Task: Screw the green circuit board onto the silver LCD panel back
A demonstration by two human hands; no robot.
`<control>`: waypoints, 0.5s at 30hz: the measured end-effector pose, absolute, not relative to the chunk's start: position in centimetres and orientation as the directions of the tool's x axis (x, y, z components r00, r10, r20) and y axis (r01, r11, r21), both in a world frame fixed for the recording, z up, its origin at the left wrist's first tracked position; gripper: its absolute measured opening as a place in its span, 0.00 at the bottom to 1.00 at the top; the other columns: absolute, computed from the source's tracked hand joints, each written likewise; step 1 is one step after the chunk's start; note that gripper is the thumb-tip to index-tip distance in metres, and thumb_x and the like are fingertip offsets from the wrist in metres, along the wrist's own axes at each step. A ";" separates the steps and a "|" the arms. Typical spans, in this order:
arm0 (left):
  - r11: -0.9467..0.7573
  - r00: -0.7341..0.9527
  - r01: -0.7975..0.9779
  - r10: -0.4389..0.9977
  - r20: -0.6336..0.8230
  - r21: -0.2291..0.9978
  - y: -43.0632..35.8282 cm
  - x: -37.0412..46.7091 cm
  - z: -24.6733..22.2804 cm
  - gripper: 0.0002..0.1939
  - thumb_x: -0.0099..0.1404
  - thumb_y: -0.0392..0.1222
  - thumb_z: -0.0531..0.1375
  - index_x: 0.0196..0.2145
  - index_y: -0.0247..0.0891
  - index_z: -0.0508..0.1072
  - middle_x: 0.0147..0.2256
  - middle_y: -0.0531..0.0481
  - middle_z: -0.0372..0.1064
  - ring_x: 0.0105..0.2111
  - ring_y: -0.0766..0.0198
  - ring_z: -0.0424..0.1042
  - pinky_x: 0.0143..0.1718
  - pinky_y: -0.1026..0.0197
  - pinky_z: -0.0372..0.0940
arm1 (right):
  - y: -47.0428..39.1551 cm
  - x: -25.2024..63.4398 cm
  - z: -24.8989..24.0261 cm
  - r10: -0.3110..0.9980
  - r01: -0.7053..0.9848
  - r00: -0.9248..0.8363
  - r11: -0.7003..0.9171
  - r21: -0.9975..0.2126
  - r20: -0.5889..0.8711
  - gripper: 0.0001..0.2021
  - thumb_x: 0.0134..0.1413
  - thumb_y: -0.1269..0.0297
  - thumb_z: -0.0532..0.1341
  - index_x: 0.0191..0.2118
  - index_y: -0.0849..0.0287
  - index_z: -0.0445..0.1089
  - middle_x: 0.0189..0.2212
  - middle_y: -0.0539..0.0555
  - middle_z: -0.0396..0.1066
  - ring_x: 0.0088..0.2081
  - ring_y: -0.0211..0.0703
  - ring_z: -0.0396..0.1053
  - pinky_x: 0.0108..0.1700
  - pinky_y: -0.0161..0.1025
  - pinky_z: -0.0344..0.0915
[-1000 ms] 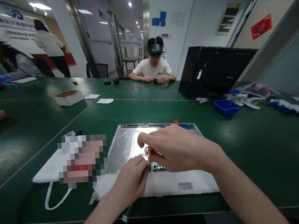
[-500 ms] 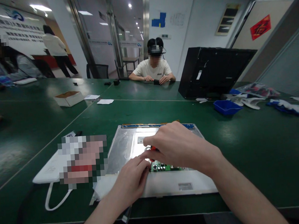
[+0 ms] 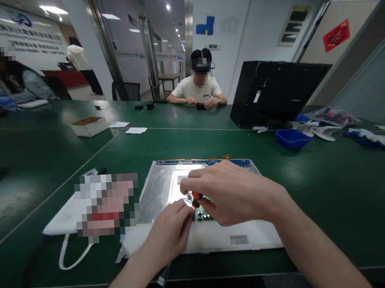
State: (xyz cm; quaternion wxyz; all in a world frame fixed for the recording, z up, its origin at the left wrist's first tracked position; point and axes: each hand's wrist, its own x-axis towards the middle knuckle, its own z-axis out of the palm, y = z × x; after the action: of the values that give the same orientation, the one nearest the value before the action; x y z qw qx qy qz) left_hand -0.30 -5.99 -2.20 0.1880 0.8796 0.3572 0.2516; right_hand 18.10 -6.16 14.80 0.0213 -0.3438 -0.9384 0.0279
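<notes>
While the green circuit board [image 3: 207,216] sits on the metal panel [image 3: 153,203], work there looks unfinished, amount left unclear, right hand [image 3: 237,191] clamped on red-and-black tool [image 3: 196,195], left hand [image 3: 171,225] at the board's left end, grip hidden.

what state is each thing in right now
Right hand, closed on the tool
Red-and-black tool, gripped
Left hand, fingertips beside the circuit board
Circuit board, exposed, partly hidden
Metal panel, lying flat
White box, open
Blue tray, open
Black monitor, standing, back showing
</notes>
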 end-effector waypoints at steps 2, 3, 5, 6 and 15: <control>-0.681 0.609 0.526 0.720 0.332 0.510 -6.0 -0.3 -2.4 0.10 0.66 0.31 0.50 0.40 0.38 0.69 0.39 0.45 0.70 0.40 0.54 0.69 0.40 0.54 0.64 | -6.1 18.0 14.7 0.664 0.662 -0.747 0.748 -0.055 0.030 0.04 0.58 0.65 0.59 0.38 0.58 0.69 0.33 0.52 0.75 0.30 0.40 0.68 0.26 0.37 0.48; -0.684 0.603 0.524 0.719 0.346 0.508 -6.0 -0.3 -2.5 0.10 0.66 0.31 0.50 0.40 0.38 0.69 0.39 0.45 0.70 0.41 0.54 0.69 0.40 0.54 0.64 | -6.0 17.9 14.6 0.677 0.675 -0.736 0.736 -0.051 0.032 0.06 0.60 0.61 0.59 0.38 0.58 0.70 0.32 0.52 0.75 0.30 0.40 0.68 0.26 0.37 0.47; -0.686 0.600 0.530 0.719 0.352 0.499 -6.0 -0.3 -2.6 0.10 0.66 0.31 0.50 0.39 0.39 0.69 0.39 0.45 0.70 0.40 0.54 0.69 0.40 0.54 0.64 | -5.9 17.7 14.5 0.706 0.705 -0.708 0.708 -0.028 0.035 0.10 0.61 0.57 0.58 0.36 0.58 0.71 0.30 0.52 0.75 0.29 0.40 0.68 0.26 0.37 0.45; -0.684 0.603 0.537 0.721 0.343 0.494 -6.0 -0.3 -2.6 0.10 0.66 0.31 0.50 0.39 0.39 0.69 0.39 0.45 0.70 0.40 0.54 0.69 0.39 0.55 0.64 | -5.8 17.6 14.4 0.717 0.718 -0.696 0.696 -0.012 0.036 0.10 0.62 0.58 0.58 0.36 0.58 0.71 0.29 0.52 0.75 0.29 0.40 0.68 0.26 0.38 0.44; -0.693 0.602 0.542 0.715 0.356 0.475 -6.1 -0.3 -2.0 0.09 0.65 0.31 0.50 0.37 0.38 0.69 0.37 0.45 0.71 0.38 0.54 0.70 0.37 0.55 0.64 | -6.3 17.6 14.3 0.635 0.632 -0.772 0.770 -0.091 0.019 0.08 0.56 0.72 0.59 0.42 0.57 0.65 0.35 0.51 0.74 0.31 0.38 0.67 0.26 0.37 0.48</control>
State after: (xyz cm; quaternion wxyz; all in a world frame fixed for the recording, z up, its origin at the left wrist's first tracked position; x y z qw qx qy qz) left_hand -0.29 -6.09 -2.03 0.1612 0.8804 0.3569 0.2674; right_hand 17.58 -6.30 14.32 0.0241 -0.3369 -0.9404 0.0395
